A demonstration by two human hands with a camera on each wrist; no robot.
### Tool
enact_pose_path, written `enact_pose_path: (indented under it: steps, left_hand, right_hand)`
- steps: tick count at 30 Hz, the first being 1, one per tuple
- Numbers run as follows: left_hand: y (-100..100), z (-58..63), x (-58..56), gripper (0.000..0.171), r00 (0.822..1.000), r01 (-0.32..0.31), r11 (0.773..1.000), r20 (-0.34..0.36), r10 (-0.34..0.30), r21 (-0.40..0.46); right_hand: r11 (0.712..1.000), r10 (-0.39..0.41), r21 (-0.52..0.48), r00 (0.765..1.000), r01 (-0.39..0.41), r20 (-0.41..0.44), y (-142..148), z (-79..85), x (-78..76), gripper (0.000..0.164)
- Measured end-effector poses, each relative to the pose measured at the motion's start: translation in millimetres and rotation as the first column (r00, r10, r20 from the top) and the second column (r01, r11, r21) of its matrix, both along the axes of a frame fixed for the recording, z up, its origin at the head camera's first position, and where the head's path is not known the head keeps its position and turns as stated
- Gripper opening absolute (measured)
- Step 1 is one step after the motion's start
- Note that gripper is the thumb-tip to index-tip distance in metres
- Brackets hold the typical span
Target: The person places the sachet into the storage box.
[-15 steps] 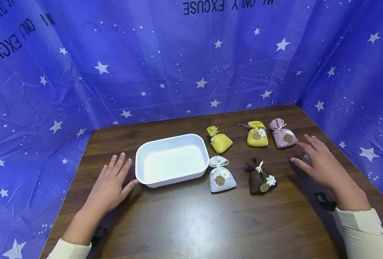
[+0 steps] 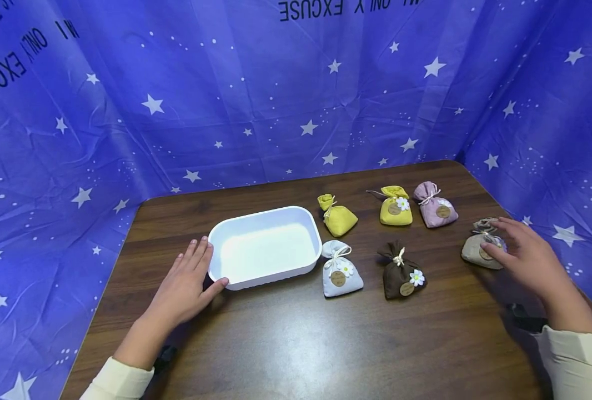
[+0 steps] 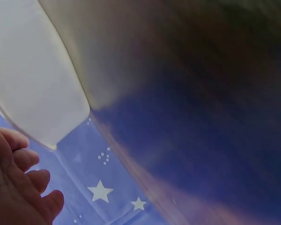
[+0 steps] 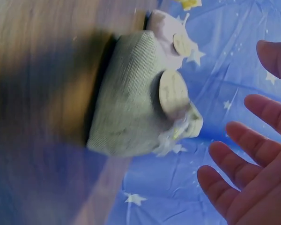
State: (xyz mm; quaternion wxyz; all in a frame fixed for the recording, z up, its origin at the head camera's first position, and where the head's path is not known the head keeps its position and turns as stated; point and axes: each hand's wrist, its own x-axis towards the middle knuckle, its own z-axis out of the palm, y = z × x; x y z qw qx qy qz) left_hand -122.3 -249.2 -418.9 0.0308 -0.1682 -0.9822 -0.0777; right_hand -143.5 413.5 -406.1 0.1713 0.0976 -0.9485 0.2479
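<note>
My left hand (image 2: 186, 289) lies at the left end of a white plastic tray (image 2: 266, 281), fingers straight and thumb by its near corner. The left wrist view shows that tray (image 3: 35, 70) beyond the fingers; contact is hard to confirm. My right hand (image 2: 531, 261) hovers over a grey-beige drawstring sachet (image 2: 477, 251) at the table's right, partly covering it. In the right wrist view the fingers are spread and apart from this sachet (image 4: 131, 98), which bears a round tag and a pale flower.
On the brown table (image 2: 296, 344) lie a yellow sachet (image 2: 341, 221), another yellow sachet with a flower (image 2: 396, 214), a pink sachet (image 2: 437, 213), a white sachet (image 2: 341, 280) beside the tray, and a dark brown sachet (image 2: 401, 278). A blue star-printed curtain (image 2: 256, 111) hangs behind.
My left hand has moved right, up to the tray's end. My right hand has shifted right from beside the pink sachet, and the grey-beige sachet, mostly hidden before, now shows under it.
</note>
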Motion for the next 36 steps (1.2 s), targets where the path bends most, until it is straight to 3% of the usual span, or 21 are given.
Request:
enact_pose_path:
  steps: [6,13,21,26,28,31,36]
  left_hand:
    - [4.6,-2.8,-2.4,0.092,1.000,0.011,1.000,0.020,-0.011,0.002]
    - [6.7,-2.3,-3.3,0.093,0.999,0.001,1.000,0.041,-0.001,0.005]
    - [9.5,-1.3,-5.1,0.094,0.999,0.000,1.000,0.033,0.001,-0.031]
    - [9.6,-2.7,-5.7,0.094,1.000,0.006,0.999,0.026,-0.005,-0.035]
    - [9.5,-2.8,-5.7,0.094,1.000,0.008,0.999,0.025,-0.007,-0.036]
    - [9.7,-3.5,-6.0,0.094,1.000,0.011,0.999,0.019,-0.010,-0.033]
    - [10.0,-5.2,-6.1,0.094,1.000,0.016,1.000,0.011,-0.016,-0.027]
  right_hand:
    - [0.998,-0.043,-0.046,0.995,0.047,0.085,12.6,-3.7,0.9,0.049]
    - [0.979,-0.020,-0.195,0.984,0.055,0.176,27.5,-11.1,-4.8,0.048]
    - [0.964,-0.043,-0.243,0.967,0.106,0.252,38.9,-18.8,-8.1,0.047]
    - [0.907,0.051,-0.411,0.944,0.093,0.326,44.1,-24.6,-11.8,0.015]
    - [0.881,0.100,-0.466,0.929,0.085,0.357,45.7,-26.9,-13.4,0.025]
    - [0.863,0.133,-0.497,0.913,0.085,0.386,47.1,-30.5,-15.1,0.029]
    - [0.824,0.156,-0.558,0.906,0.101,0.395,49.0,-35.3,-15.9,0.034]
